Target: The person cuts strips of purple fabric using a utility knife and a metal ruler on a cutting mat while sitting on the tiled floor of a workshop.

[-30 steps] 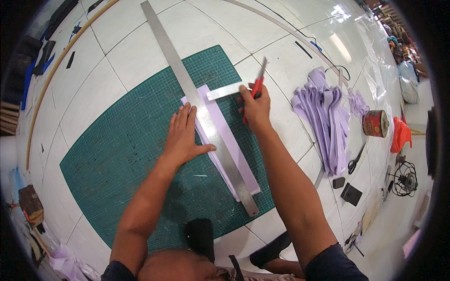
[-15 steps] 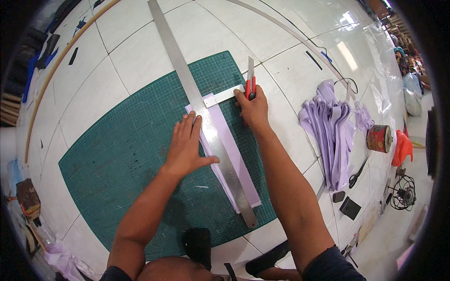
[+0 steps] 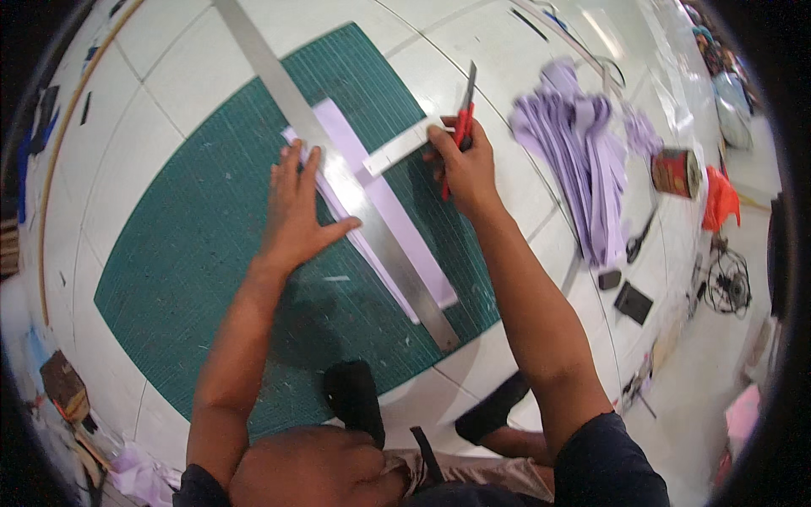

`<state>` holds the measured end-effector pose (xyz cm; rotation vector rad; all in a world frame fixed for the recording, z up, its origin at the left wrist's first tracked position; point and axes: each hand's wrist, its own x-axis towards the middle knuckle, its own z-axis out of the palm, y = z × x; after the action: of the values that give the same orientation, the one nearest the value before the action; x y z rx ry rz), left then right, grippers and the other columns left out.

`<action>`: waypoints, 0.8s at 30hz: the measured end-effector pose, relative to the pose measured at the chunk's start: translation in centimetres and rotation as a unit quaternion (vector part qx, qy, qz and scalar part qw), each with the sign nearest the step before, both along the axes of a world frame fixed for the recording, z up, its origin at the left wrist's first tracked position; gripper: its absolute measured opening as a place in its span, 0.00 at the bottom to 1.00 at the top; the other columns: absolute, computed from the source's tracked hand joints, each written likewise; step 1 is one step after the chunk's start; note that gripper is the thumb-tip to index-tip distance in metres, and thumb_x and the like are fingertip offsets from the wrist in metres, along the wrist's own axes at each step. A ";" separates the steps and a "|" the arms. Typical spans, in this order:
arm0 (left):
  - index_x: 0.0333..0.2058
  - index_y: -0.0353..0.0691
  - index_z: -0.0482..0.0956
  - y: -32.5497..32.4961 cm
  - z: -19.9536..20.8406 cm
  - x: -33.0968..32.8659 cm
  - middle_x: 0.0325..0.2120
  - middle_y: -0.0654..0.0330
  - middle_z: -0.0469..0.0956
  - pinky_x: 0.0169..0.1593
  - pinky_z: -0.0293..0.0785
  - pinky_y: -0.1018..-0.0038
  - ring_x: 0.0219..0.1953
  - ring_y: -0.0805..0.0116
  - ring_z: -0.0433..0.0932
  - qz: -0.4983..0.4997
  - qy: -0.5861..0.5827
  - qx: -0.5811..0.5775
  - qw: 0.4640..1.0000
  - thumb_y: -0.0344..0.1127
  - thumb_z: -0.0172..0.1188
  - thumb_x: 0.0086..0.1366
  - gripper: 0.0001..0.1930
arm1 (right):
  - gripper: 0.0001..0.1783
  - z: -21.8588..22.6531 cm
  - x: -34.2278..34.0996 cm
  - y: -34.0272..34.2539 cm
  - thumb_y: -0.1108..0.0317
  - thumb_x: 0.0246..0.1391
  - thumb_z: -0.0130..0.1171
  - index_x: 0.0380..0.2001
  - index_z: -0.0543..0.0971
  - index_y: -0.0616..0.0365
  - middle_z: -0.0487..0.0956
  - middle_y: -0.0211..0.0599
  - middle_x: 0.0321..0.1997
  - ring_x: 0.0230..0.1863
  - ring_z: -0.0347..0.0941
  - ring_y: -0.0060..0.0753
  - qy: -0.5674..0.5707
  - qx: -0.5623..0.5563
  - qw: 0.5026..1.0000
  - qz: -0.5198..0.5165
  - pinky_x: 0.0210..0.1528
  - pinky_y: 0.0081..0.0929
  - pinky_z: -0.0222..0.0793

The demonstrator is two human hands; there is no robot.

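Observation:
A long steel ruler (image 3: 272, 80) lies slantwise over a folded strip of lilac fabric (image 3: 404, 226) on the green cutting mat (image 3: 186, 245). My left hand (image 3: 291, 221) rests with fingers spread along the ruler's left side, its fingertips and thumb at the ruler and the fabric edge. In my right hand (image 3: 471, 173) are a red box cutter (image 3: 463, 131), blade out and pointing away from me, and a short flat pale ruler (image 3: 401, 148). That short ruler reaches across the fabric, its far end beside the long ruler's right edge.
Right of the mat lies a bundle of lilac fabric strips (image 3: 574, 160) on the white tiles. Near it are a round tin (image 3: 676, 173), black scissors (image 3: 639, 241), a dark flat box (image 3: 633, 302) and an orange-red plastic bag (image 3: 720, 198). My foot (image 3: 351, 397) is on the mat's near edge.
The short ruler has slid toward me along the fabric, from near its far end, carried by my right hand. My left hand stays spread at the long ruler. The whole view has shifted.

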<state>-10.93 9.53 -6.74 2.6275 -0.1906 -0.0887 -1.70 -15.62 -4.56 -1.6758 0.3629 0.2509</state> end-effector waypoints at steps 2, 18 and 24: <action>0.68 0.42 0.60 -0.6 0.4 -1.5 0.71 0.43 0.50 0.74 0.42 0.47 0.74 0.43 0.45 -0.020 -0.044 -0.012 0.999 0.55 0.74 0.50 0.51 | 0.23 0.7 -5.1 -3.6 0.62 0.57 0.67 0.50 0.73 0.63 0.77 0.35 0.35 0.28 0.77 0.27 0.017 -0.007 1.000 -0.012 0.28 0.24 0.72; 0.45 0.45 0.81 -9.7 2.3 -3.9 0.54 0.52 0.74 0.70 0.57 0.49 0.60 0.49 0.69 -0.410 -0.013 -0.059 0.910 0.39 0.71 0.53 0.20 | 0.20 -2.1 -20.3 -12.2 0.61 0.59 0.66 0.49 0.75 0.59 0.76 0.27 0.30 0.27 0.73 0.18 0.008 -0.118 0.991 -0.064 0.24 0.18 0.68; 0.43 0.43 0.81 -9.8 2.4 -3.7 0.53 0.53 0.74 0.68 0.60 0.50 0.59 0.49 0.69 -0.418 -0.005 -0.053 0.907 0.39 0.73 0.50 0.21 | 0.21 -2.3 -20.7 -11.6 0.56 0.56 0.68 0.45 0.77 0.59 0.73 0.29 0.28 0.29 0.68 0.24 0.024 -0.149 0.986 -0.074 0.33 0.25 0.67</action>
<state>-14.58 -0.22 -4.32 2.2516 -1.2693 -0.3383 -22.43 -27.26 -6.81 -1.9282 0.5812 0.1300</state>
